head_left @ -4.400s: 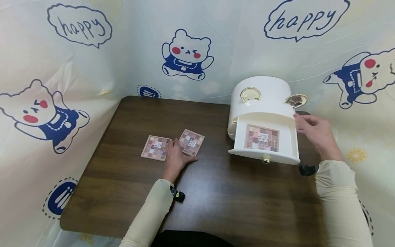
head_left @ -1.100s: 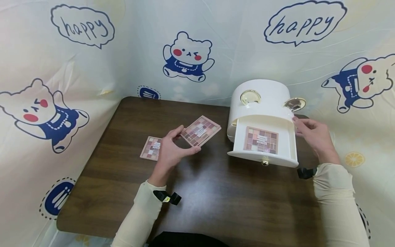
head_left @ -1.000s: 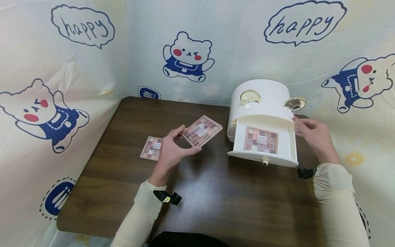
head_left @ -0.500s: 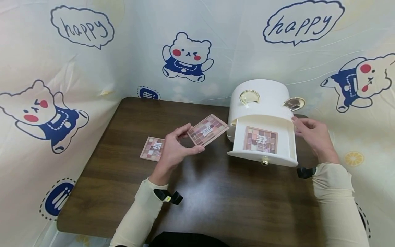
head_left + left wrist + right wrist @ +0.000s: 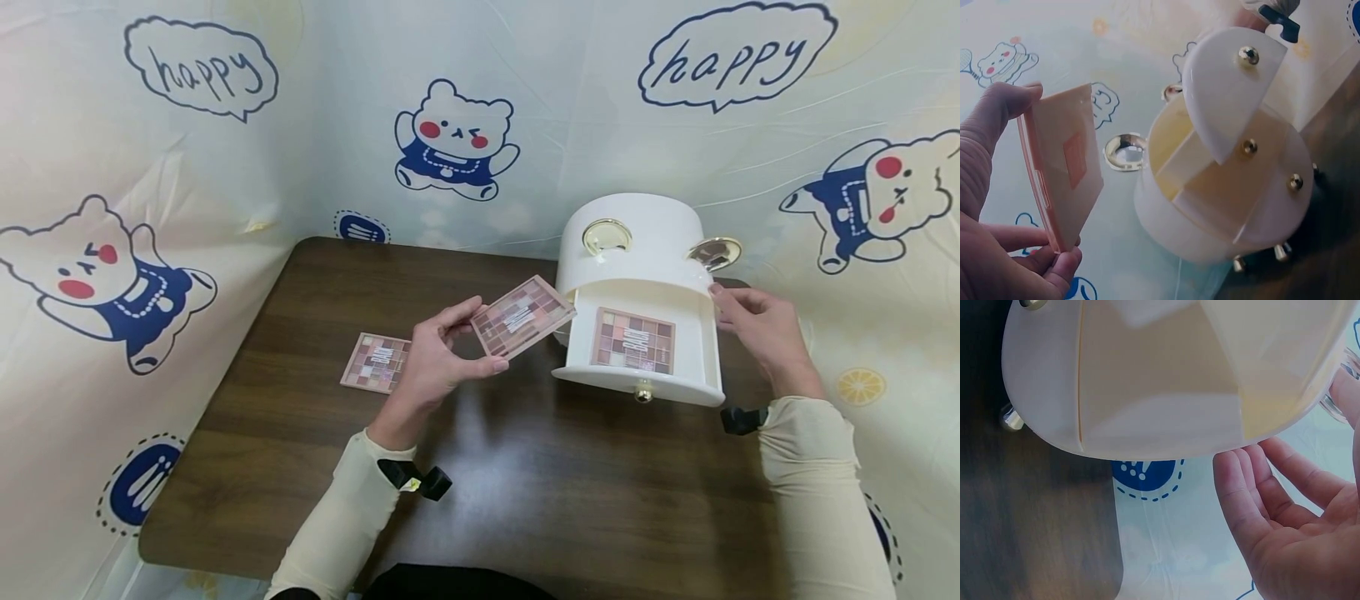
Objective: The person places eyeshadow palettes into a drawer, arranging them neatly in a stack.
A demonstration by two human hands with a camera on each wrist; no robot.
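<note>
My left hand (image 5: 433, 360) pinches an eyeshadow palette (image 5: 522, 317) by its left edges, thumb on the near side and fingers on the far side. The palette is tilted above the table, its right corner overlapping the pulled-out drawer (image 5: 573, 350) of a white organizer (image 5: 632, 225). In the left wrist view, the palette's plain back (image 5: 1066, 162) shows. A second palette (image 5: 634, 342) lies flat inside the drawer. Another palette (image 5: 367, 363) is on the table, partly behind my left hand. My right hand (image 5: 772, 337) touches the organizer's right side with lightly bent fingers (image 5: 1232, 481).
The organizer stands at the back right of the dark wooden table (image 5: 300, 467), with two gold ear-shaped pieces on top. A gold knob (image 5: 643, 393) sits on the drawer front. Below, the left wrist view shows a lower compartment standing partly out. A printed curtain (image 5: 315, 125) hangs behind.
The left hand has picked up one palette from the table and carried it right and toward the drawer. The right hand has stayed at the organizer's side.
</note>
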